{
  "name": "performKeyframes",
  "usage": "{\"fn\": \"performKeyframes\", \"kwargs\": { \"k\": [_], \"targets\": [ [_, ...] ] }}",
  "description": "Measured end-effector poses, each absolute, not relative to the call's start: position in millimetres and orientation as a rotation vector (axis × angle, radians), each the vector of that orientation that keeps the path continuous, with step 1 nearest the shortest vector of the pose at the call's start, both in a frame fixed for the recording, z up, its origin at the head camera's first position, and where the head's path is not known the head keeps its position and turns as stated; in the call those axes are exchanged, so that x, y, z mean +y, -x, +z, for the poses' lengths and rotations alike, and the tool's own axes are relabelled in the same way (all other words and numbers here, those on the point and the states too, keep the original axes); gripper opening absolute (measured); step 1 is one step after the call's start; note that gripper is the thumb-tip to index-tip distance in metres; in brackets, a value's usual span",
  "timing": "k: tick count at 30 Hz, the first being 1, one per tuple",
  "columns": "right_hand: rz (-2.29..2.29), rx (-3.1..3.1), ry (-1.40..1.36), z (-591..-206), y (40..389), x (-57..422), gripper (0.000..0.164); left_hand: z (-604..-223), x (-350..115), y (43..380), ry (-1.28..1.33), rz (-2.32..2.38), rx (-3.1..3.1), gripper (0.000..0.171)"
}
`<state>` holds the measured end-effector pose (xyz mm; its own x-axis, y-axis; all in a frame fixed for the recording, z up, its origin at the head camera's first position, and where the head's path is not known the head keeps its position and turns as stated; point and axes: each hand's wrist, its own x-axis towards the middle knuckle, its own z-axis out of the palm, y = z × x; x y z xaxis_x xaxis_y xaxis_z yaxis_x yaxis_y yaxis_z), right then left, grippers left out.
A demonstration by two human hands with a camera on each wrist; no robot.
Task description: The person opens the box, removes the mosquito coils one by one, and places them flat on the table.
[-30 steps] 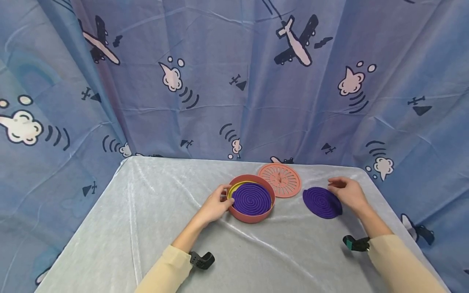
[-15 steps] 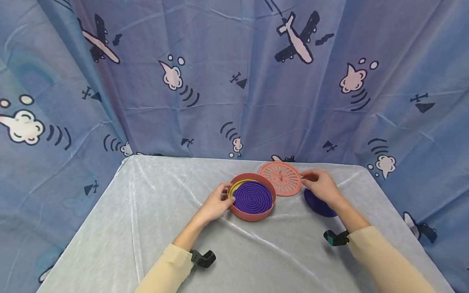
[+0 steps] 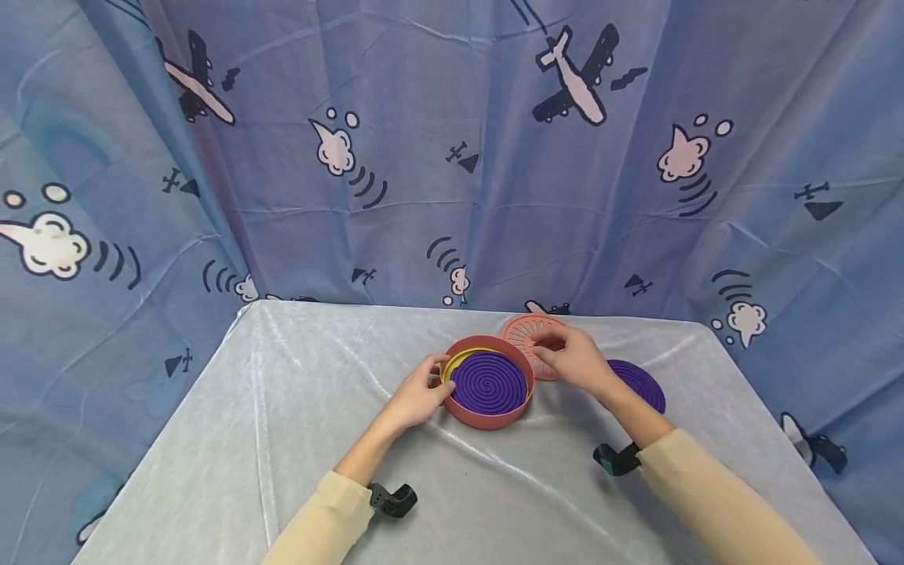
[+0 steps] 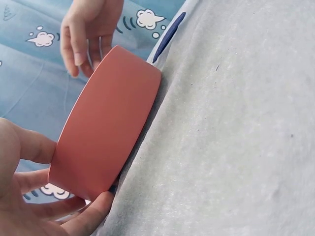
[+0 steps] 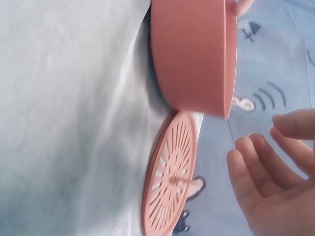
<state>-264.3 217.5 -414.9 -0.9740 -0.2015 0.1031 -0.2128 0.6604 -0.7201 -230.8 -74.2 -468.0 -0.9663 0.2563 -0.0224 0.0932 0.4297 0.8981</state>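
Observation:
A round coral mosquito coil box stands on the table with a purple spiral coil inside. Something yellow shows along the box's inner back edge. My left hand holds the box's left wall, the thumb over its rim and the fingers outside. Behind the box, to its right, lies a slotted coral lid with a small upright peg at its centre. My right hand is above the lid, fingers loosely bent, holding nothing and hiding part of it. A second purple coil lies right of the lid, partly behind my right forearm.
A light grey cloth covers the table. Blue curtains printed with planes and clouds hang behind and on both sides. Each wrist carries a small black camera.
My right hand has moved left, from beside the second purple coil, across it, to over the slotted lid. The left hand and the box have stayed in place.

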Motion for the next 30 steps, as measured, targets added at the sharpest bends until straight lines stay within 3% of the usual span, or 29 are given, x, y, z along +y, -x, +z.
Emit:
{"fn": "performKeyframes", "kwargs": {
  "k": [16,30],
  "targets": [
    [1.088,-2.914,-0.547,-417.4,268.7,177.2,0.027,-468.2,-73.9,231.8,-0.328,1.55,2.531,0.048],
    [0.948,-3.048,-0.6,-434.7,273.3,146.7,0.041,-464.3,-74.1,230.7,-0.324,1.559,2.518,0.047]
  ]
}}
